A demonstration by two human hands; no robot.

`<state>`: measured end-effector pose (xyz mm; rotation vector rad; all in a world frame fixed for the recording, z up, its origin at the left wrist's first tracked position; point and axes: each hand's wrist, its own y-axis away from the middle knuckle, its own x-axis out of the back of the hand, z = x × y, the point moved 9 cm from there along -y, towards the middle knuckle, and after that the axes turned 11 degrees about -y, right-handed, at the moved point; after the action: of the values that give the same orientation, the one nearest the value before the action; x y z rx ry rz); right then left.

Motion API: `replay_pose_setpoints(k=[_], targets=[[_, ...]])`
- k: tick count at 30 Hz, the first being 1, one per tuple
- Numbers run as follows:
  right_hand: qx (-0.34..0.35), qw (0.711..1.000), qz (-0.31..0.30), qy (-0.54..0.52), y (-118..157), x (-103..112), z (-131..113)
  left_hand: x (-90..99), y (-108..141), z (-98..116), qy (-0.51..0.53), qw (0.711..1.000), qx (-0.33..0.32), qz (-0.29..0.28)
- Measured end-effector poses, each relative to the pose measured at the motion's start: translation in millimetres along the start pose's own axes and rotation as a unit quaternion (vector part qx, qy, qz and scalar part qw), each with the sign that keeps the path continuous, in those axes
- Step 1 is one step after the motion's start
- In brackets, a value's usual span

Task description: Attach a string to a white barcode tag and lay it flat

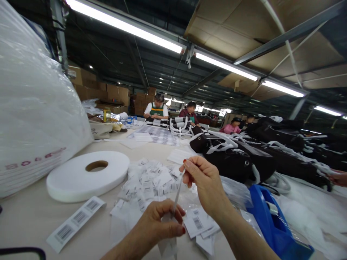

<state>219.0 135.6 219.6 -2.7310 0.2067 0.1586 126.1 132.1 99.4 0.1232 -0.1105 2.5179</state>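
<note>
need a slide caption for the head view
Left hand and right hand hold a thin pale strip near barcode labels and a white roll.

We look out from the person's head, low over the table (93,240), facing forward and a little down. The left hand (159,222) and the right hand (204,178) show toward the bottom, close to us. Across the table, well apart from us, our one wide view takes in co-workers (158,111) and, overhead, a long light (124,26).
</note>
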Motion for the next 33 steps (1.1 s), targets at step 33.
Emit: replay_pose_setpoints(k=[33], targets=[[-0.086,0.975,0.098,-0.180,-8.4,46.5,55.9,0.0,20.6,-29.4,0.157,0.982,0.084,0.061]])
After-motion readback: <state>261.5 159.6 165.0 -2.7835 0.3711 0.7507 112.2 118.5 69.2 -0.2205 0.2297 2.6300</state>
